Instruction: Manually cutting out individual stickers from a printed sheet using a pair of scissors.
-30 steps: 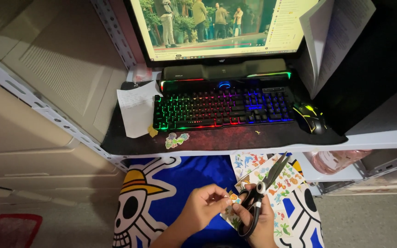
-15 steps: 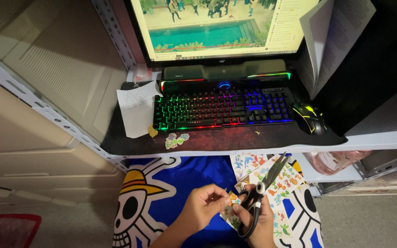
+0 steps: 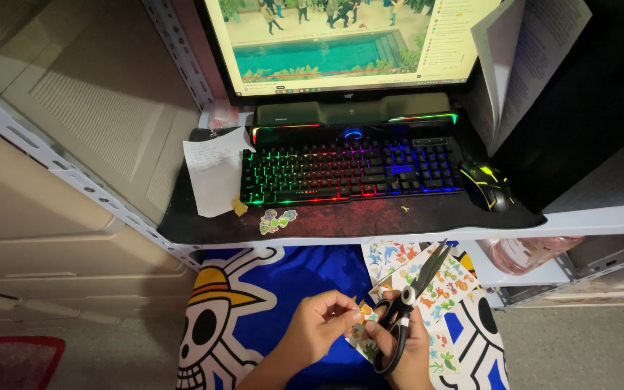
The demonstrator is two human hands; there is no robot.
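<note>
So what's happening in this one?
A person sits at a desk, working over their lap. The right hand holds black scissors, blades pointing up and away, while the left hand pinches a small colourful sticker cutout. More sticker sheets lie on the blue skull-print cloth. A lit keyboard and monitor sit above.

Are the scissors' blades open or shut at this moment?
Slightly open. The scissors in the right hand point up and away, and the two black blades split into a narrow V near their tips.
</note>
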